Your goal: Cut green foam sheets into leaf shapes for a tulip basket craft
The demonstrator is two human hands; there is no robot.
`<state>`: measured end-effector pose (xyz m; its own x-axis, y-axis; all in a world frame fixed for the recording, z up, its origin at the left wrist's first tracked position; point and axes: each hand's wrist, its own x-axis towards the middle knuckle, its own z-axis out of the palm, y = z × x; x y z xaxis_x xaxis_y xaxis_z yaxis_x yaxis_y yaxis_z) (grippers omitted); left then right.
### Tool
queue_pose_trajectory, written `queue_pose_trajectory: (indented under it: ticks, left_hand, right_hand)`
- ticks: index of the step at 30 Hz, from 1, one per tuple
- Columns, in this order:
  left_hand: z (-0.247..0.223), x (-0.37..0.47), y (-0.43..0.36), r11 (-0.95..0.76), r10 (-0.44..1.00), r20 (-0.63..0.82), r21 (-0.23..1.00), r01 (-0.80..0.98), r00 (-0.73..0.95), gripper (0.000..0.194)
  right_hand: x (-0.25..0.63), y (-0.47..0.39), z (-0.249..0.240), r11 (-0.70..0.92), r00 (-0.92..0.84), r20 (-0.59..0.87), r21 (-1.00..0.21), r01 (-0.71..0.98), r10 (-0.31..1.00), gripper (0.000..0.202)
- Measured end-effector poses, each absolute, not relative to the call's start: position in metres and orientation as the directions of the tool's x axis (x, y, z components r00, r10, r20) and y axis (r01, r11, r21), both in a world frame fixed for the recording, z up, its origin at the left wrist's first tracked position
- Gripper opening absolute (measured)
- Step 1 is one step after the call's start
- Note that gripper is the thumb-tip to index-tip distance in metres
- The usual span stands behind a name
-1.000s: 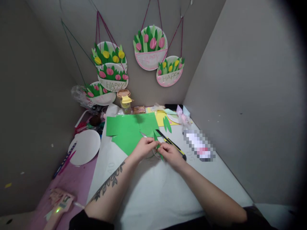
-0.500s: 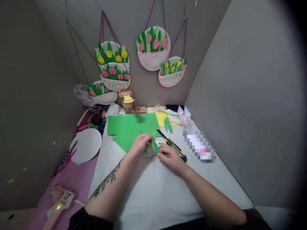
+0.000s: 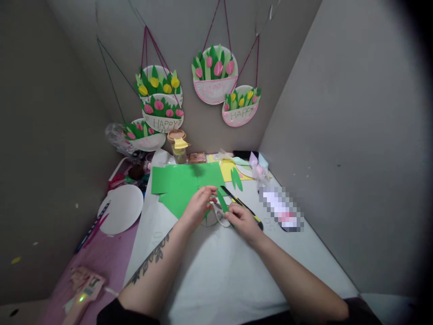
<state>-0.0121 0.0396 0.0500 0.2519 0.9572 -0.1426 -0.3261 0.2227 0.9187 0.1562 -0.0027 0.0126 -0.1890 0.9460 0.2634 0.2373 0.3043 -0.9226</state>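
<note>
Between the thumb and fingers of my right hand (image 3: 241,220) is a narrow green paper leaf (image 3: 222,200), its pointed tip slanting up to the left. My left hand (image 3: 200,204) is beside that tip with its fingers loosely apart, and nothing shows in them. Under my hands lies a pair of scissors with white handles (image 3: 221,218), partly hidden. Green paper sheets (image 3: 187,178) spread out beyond my left hand. A black and yellow utility knife (image 3: 257,220) rests just behind my right hand. Further back lie cut green leaves (image 3: 237,178).
A paper plate (image 3: 123,210) and a striped pencil (image 3: 93,225) lie on the left, with a pink glue gun (image 3: 88,289) nearer me. A lidded cup (image 3: 180,149) stands at the back. Paper-plate flower baskets (image 3: 214,90) hang on the wall. A pixelated object (image 3: 282,210) lies right.
My left fingers have loosened and come away from the green leaf, which stays in my right hand. More of the scissors' white handles shows now. The view has tilted slightly.
</note>
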Motion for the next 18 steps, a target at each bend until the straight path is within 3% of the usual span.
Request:
queue_pose_trajectory:
  ticks: [4,8,15,18]
  left_hand:
    - [0.048,-0.005,0.033,0.056,0.925,-0.036,0.997,-0.043,0.378,0.039]
    - [0.040,-0.001,0.033,-0.001,0.946,-0.023,0.997,0.074,0.323,0.039]
    - [0.045,-0.007,0.038,0.288,0.934,-0.228,0.936,-0.203,0.275,0.048]
    - [0.050,-0.019,0.048,0.311,0.947,-0.269,0.905,-0.291,0.173,0.051]
  right_hand:
    - [0.156,0.000,0.007,0.264,-0.159,0.234,-0.941,0.210,0.959,0.028]
    - [0.153,0.001,0.001,0.197,-0.114,0.184,-0.975,0.107,0.976,0.019]
    - [0.156,-0.002,0.007,0.234,-0.126,0.216,-0.960,0.153,0.968,0.022]
    - [0.158,-0.004,0.010,0.291,-0.122,0.273,-0.942,0.169,0.954,0.022]
